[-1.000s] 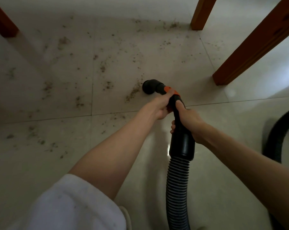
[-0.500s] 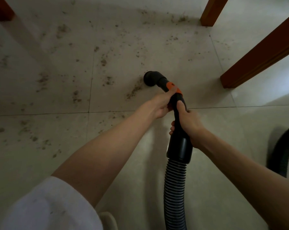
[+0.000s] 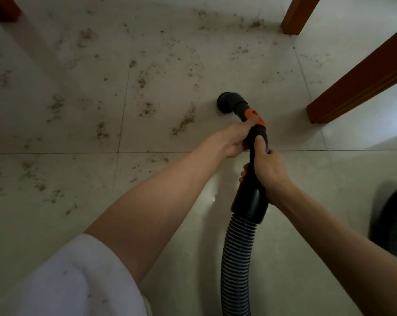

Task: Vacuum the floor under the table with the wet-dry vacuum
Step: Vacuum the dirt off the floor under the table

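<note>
white short sleeve (image 3: 74, 277), bare forearms

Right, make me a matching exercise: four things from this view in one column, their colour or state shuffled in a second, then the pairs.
Column one:
1. ribbed hose
2. band on the wand
3. table leg
4. floor tiles

Column two:
A. reddish-brown wood
B. orange
C. strewn with dark debris
D. grey-black, corrugated

Pairs: 1-D, 2-B, 3-A, 4-C
</note>
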